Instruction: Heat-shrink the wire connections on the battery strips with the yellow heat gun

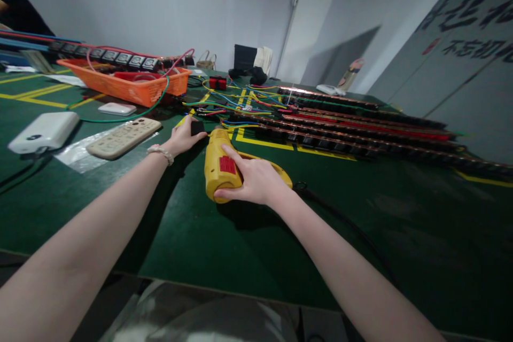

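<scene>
My right hand (256, 179) is wrapped around a yellow heat gun (216, 163) with a red label, which lies over the table with its nozzle pointing away from me. My left hand (186, 136), a beaded bracelet at its wrist, grips a small black block (197, 128) just left of the nozzle. What the block is cannot be made out. Beyond the nozzle, coloured wires (248, 107) run out of long black strips with copper edges (340, 131).
An orange basket (160, 91) holding wires stands at the back left. Nearer are a beige phone-like case (124, 139) on a plastic bag (82, 155), a white box (44, 132) and a small white case (117, 109). The heat gun's black cord (348, 214) trails right across the green table (192, 240).
</scene>
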Demonstrator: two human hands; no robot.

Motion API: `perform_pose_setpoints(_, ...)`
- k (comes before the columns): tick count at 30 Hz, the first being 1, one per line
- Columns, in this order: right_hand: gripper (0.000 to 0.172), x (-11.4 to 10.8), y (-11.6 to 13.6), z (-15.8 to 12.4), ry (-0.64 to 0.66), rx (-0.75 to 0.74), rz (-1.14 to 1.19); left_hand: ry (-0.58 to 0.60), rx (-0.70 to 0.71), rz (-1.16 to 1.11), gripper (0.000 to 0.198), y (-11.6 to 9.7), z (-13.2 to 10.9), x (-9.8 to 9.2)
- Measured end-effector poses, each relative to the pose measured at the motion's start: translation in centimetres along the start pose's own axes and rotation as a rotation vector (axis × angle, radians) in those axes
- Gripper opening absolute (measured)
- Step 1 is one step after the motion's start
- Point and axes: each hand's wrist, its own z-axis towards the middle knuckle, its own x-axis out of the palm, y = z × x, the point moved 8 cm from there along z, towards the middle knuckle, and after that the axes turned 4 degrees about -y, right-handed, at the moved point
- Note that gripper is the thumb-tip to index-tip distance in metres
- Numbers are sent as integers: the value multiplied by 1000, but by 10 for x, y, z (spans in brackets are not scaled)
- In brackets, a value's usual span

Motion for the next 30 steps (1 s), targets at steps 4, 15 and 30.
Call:
perform_pose_setpoints(4, 98, -1, -4, 0, 12, -14, 0, 28, 7, -96, 60, 9, 2, 5)
perform_pose_setpoints(15, 92, -6, -31, -2, 49, 70, -81, 63, 82, -100, 63, -1, -1, 7)
perform_pose_setpoints(30, 100, -4, 0, -7, 40, 3, -20, 48, 132, -14, 59, -6, 3, 11)
